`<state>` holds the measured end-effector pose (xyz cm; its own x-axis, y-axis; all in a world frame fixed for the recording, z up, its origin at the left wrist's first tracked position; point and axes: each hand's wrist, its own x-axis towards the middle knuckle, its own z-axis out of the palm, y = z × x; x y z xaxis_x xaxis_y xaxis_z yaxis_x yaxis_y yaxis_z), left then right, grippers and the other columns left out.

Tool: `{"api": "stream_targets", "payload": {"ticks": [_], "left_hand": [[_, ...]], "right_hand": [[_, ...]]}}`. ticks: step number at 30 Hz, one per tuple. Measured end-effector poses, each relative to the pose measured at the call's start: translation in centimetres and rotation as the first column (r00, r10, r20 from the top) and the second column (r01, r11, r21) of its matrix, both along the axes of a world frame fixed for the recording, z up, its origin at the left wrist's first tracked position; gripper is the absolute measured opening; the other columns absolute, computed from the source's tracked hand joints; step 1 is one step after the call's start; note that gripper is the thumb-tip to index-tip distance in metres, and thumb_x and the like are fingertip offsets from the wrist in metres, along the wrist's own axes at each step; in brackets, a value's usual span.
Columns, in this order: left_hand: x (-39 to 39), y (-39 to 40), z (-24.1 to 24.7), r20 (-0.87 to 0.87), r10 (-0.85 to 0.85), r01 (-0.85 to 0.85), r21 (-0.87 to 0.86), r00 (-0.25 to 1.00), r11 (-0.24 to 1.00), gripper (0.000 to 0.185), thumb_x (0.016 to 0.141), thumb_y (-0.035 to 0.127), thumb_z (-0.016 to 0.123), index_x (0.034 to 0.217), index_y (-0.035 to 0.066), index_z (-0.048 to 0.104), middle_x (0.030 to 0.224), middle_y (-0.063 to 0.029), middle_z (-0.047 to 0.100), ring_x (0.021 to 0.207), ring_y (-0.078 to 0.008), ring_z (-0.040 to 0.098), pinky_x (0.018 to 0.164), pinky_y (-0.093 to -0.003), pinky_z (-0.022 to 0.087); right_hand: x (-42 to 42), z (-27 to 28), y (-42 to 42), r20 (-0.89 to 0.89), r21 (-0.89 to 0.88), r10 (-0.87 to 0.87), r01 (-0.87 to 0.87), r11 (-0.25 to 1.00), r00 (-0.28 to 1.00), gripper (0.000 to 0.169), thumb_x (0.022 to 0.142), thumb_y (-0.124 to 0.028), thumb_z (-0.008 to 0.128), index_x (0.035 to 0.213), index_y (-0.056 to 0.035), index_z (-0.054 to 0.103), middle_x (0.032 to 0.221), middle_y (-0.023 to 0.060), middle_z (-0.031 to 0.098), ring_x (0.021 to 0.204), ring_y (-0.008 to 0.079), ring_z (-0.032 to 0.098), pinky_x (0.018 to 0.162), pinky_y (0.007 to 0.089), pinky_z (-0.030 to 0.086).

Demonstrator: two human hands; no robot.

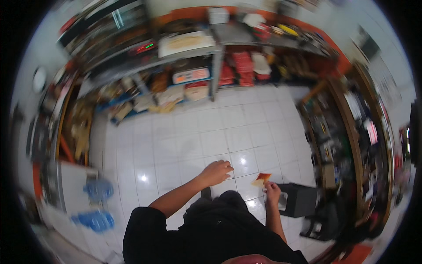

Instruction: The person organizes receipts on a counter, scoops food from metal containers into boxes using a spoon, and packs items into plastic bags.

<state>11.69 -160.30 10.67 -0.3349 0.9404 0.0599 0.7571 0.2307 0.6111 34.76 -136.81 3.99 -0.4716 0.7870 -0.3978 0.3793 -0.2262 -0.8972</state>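
Observation:
My right hand (273, 192) pinches a small flat piece (261, 179), orange-red on one part and pale yellow on the other; whether it is food or a packet I cannot tell. It is held over the white tiled floor, beside a dark grey stool or box (299, 200). In front of my body, my left hand (216, 173) hangs above the tiles with its fingers loosely bent and nothing visible in it.
A metal worktable (216, 49) with a white board (186, 44) stands ahead, goods on its lower shelf. Two blue plastic water bottles (99, 190) lie at the left. Wooden shelving (346, 132) full of items lines the right.

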Motion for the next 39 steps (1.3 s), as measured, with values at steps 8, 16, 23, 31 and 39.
{"api": "stream_targets", "payload": {"ticks": [8, 16, 23, 31, 39], "left_hand": [[-17.0, 23.9, -2.0, 0.011, -0.228, 0.228, -0.098, 0.973, 0.969, 0.026, 0.088, 0.021, 0.064, 0.111, 0.009, 0.066, 0.105, -0.0086, 0.063, 0.1, -0.0302, 0.059, 0.085, -0.0417, 0.049], [-31.6, 38.6, -2.0, 0.169, -0.066, 0.098, -0.191, 0.983, 0.977, 0.031, 0.087, 0.025, 0.065, 0.114, 0.009, 0.066, 0.115, -0.0104, 0.065, 0.111, -0.0323, 0.057, 0.094, -0.0426, 0.047], [-49.4, 47.2, -4.4, 0.113, 0.195, -0.168, -0.211, 0.974, 0.963, 0.03, 0.087, 0.025, 0.067, 0.112, 0.008, 0.067, 0.107, -0.0133, 0.067, 0.099, -0.0326, 0.063, 0.086, -0.0419, 0.051], [-72.0, 61.7, -3.6, 0.057, 0.481, -0.482, 0.01, 0.875, 0.876, 0.024, 0.086, 0.021, 0.066, 0.104, 0.006, 0.07, 0.104, -0.0132, 0.069, 0.099, -0.0331, 0.064, 0.087, -0.0414, 0.05], [-91.2, 73.5, 3.5, 0.062, 0.761, -0.762, 0.111, 0.645, 0.637, 0.024, 0.086, 0.015, 0.066, 0.108, 0.005, 0.067, 0.096, -0.0133, 0.068, 0.093, -0.0332, 0.064, 0.082, -0.0415, 0.05]], "right_hand": [[-9.2, -5.8, 19.3, -0.012, -0.16, -0.487, 0.479, 0.863, 0.874, 0.013, 0.086, -0.016, 0.066, 0.09, -0.0028, 0.065, 0.083, 0.0055, 0.067, 0.075, 0.0147, 0.064, 0.061, 0.028, 0.049], [-32.7, -5.0, 41.5, -0.073, -0.159, -0.326, 0.312, 0.937, 0.943, 0.016, 0.086, -0.02, 0.068, 0.089, -0.0048, 0.066, 0.078, 0.0048, 0.066, 0.07, 0.0154, 0.064, 0.061, 0.0278, 0.049], [-63.0, 3.4, 56.4, -0.285, -0.191, -0.096, 0.041, 0.981, 0.954, 0.019, 0.087, -0.021, 0.068, 0.095, -0.004, 0.066, 0.086, 0.005, 0.067, 0.078, 0.0144, 0.064, 0.067, 0.0281, 0.049], [-98.4, 11.9, 69.5, -0.487, -0.131, 0.137, -0.227, 0.965, 0.862, 0.019, 0.087, -0.022, 0.068, 0.097, -0.0061, 0.064, 0.09, 0.0041, 0.066, 0.08, 0.0135, 0.062, 0.067, 0.0282, 0.047], [-120.4, 9.1, 81.8, -0.288, -0.145, 0.316, -0.367, 0.919, 0.904, 0.026, 0.086, -0.022, 0.068, 0.102, -0.0016, 0.066, 0.092, 0.0058, 0.066, 0.078, 0.0129, 0.059, 0.065, 0.0299, 0.046]]}}
